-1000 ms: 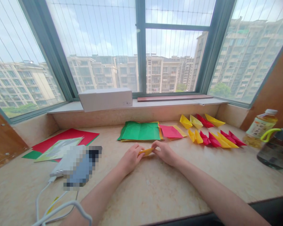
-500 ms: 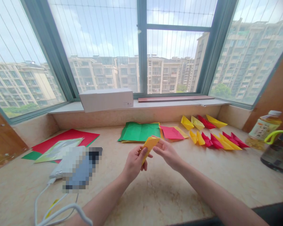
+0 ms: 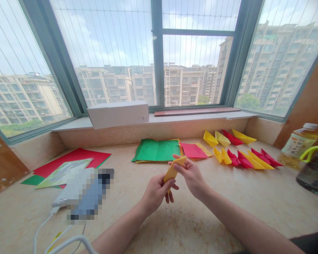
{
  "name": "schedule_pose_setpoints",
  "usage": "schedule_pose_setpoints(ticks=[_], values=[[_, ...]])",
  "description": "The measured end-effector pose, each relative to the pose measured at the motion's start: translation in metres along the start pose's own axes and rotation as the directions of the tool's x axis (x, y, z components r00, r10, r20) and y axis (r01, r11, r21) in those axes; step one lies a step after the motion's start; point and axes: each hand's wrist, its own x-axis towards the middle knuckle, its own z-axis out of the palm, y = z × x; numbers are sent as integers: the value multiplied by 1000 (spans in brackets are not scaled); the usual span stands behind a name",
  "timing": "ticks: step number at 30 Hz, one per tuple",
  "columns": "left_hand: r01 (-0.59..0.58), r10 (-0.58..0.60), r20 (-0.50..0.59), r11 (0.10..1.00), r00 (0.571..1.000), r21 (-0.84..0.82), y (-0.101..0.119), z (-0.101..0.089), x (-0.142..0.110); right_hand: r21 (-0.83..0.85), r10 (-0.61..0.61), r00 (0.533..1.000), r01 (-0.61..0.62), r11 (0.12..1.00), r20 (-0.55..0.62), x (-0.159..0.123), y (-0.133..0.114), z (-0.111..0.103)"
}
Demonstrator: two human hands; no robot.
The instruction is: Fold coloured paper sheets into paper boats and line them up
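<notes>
A folded strip of yellow paper (image 3: 172,172) is held at a slant above the counter. My left hand (image 3: 157,190) grips its lower end, thumb on the near face and fingers behind. Around the upper end, my right hand (image 3: 191,173) pinches with the thumb in front. Beyond the hands lie a stack of green and yellow sheets (image 3: 157,150) and a folded pink-red sheet (image 3: 193,150) over a yellow one. Folded paper boats in yellow and red stand in two rows to the right, among them a yellow boat (image 3: 210,139) and a red boat (image 3: 232,137).
At left, red paper (image 3: 79,155) and green paper lie under a pale packet, beside a white power bank (image 3: 58,199), a blurred-out device and white cables (image 3: 36,229). A drink bottle (image 3: 296,146) and a dark jug (image 3: 314,173) stand at right. A white box (image 3: 118,115) rests on the sill.
Both hands and the yellow paper have shifted slightly right and down. My right hand has closed further round the paper's upper end, its thumb now on the front.
</notes>
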Motion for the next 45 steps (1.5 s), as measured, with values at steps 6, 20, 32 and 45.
schedule_pose_setpoints(ticks=[6,20,32,45], values=[[19,-17,78,999,997,-28,-2,5,-3,-68,-39,996,34,997,-85,-3,-1,0],[3,2,53,996,999,-93,8,1,-3,-41,-120,956,114,993,-266,2,-3,-5],[47,-43,75,998,996,-50,12,4,-9,-51,-143,948,134,990,-285,1,-1,-4],[48,-62,135,993,989,104,7,-7,-8,-44,-191,927,187,981,-324,11,8,-21]])
